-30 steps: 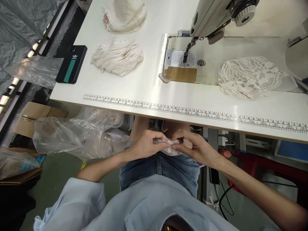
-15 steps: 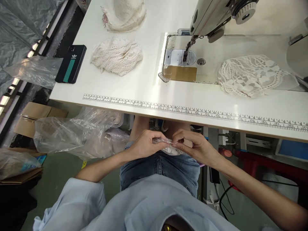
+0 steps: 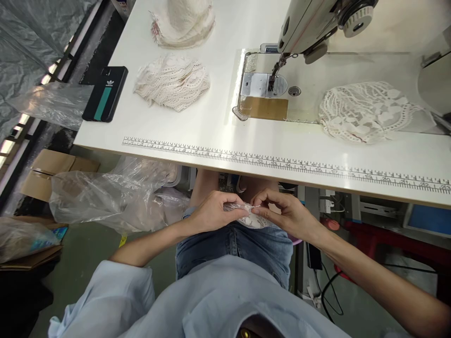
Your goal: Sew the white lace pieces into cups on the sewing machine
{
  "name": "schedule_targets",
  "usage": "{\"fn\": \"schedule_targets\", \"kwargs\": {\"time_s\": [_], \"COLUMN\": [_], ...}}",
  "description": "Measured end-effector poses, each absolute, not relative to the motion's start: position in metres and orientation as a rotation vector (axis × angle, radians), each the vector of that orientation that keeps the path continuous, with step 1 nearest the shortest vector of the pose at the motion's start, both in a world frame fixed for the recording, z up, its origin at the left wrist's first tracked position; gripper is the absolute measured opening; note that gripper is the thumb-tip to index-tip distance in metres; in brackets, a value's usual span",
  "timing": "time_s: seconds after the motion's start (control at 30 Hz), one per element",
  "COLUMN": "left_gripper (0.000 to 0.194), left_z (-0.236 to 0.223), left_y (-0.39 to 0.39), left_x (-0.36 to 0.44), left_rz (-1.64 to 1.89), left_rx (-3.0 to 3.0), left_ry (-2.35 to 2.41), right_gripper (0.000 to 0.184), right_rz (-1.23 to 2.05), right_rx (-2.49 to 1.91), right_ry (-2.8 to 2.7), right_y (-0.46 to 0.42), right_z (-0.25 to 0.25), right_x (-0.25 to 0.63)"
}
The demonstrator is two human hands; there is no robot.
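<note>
Over my lap, below the table's front edge, a piece of white lace fabric [image 3: 254, 220] is stretched between my hands. My left hand [image 3: 217, 212] pinches its left part between thumb and fingers. At its upper edge my right hand [image 3: 282, 211] closes thumb and fingertips on the lace, close to the left fingertips. Part of the lace is hidden behind the fingers. Beyond, on the table, lie a stack of lace pieces [image 3: 172, 83], a cream fabric bundle [image 3: 185, 23] and another lace piece [image 3: 368, 112].
A sewing machine [image 3: 306, 28] stands at the back right of the white table [image 3: 169, 126]. A ruler strip [image 3: 282, 163] runs along its front edge. A phone [image 3: 105, 95] lies at the left corner. Plastic bags [image 3: 105, 197] and a cardboard box [image 3: 52, 171] are below left.
My right fingertips have shifted slightly at the lace edge, and a bit more of the lace shows beneath them. Both hands stay over my lap.
</note>
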State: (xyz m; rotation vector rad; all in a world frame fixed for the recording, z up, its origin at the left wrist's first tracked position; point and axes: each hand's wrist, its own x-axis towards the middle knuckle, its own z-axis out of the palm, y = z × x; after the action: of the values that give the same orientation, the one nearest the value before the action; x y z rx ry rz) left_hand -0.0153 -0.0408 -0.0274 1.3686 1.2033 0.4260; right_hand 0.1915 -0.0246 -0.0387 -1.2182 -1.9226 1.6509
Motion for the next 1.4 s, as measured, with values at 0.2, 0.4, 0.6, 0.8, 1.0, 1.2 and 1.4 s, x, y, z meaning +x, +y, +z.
{"fn": "schedule_targets", "kwargs": {"time_s": [0.2, 0.4, 0.6, 0.8, 1.0, 1.2, 1.4], "left_gripper": [0.021, 0.024, 0.023, 0.021, 0.022, 0.019, 0.019], "left_z": [-0.027, -0.024, -0.021, -0.024, -0.024, -0.024, -0.021], "left_y": [-0.04, -0.041, -0.041, -0.034, -0.031, -0.03, -0.028], "left_x": [-0.016, -0.016, -0.014, -0.019, -0.025, -0.028, -0.032], "left_rz": [0.434, 0.43, 0.487, 0.546, 0.543, 0.535, 0.57], "left_rx": [1.343, 1.376, 1.409, 1.269, 1.045, 0.957, 1.054], "left_ry": [1.17, 1.169, 1.179, 1.14, 1.06, 1.057, 1.129], "right_gripper": [0.024, 0.019, 0.02, 0.029, 0.027, 0.026, 0.024], "right_rz": [1.683, 1.698, 1.707, 1.88, 1.975, 2.082, 1.958], "right_rx": [-1.221, -1.186, -1.187, -1.198, -1.244, -1.171, -1.181], "right_ry": [-1.884, -1.863, -1.841, -1.795, -1.732, -1.738, -1.783], "right_y": [-0.024, -0.024, -0.025, -0.02, -0.019, -0.019, -0.018], "right_z": [-0.038, -0.036, -0.035, -0.032, -0.033, -0.033, -0.026], "right_x": [0.19, 0.187, 0.187, 0.185, 0.189, 0.19, 0.186]}}
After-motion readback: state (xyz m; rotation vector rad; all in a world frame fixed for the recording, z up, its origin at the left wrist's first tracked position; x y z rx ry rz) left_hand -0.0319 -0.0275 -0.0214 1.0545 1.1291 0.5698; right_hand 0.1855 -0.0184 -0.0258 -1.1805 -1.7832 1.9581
